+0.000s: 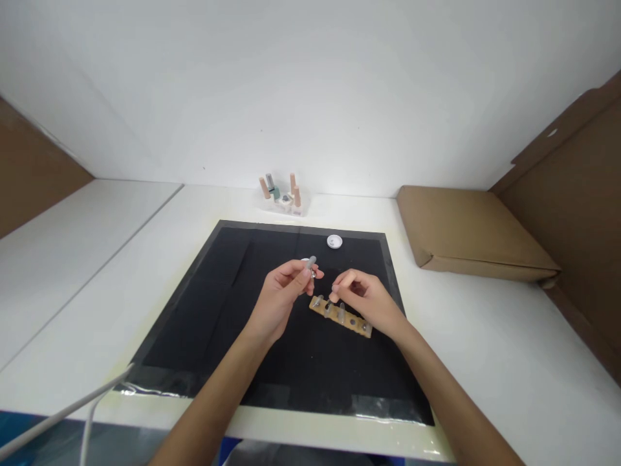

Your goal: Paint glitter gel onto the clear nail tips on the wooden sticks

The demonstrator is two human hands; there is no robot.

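My left hand (pixel 287 290) pinches a small holder with a greyish, glossy false nail (pixel 311 261) tilted up from the fingertips. To its right, my right hand (pixel 365 296) has thumb and index finger pressed together; what lies between them, if anything, is too small to make out. Just below the right fingers lies a yellowish-tan display strip (pixel 358 325) with several round spots along it. Some clear or grey false nails (pixel 341 313) stand on that strip. A white dish, mostly hidden, shows behind the left fingertips.
A small white dish (pixel 334 241) with something tiny in it sits towards the back of the black mat (pixel 208 304). Behind the mat, a clear tray (pixel 270 207) holds several nail polish bottles. A brown cardboard box (pixel 475 226) lies at right. White cables (pixel 72 408) cross the left front edge.
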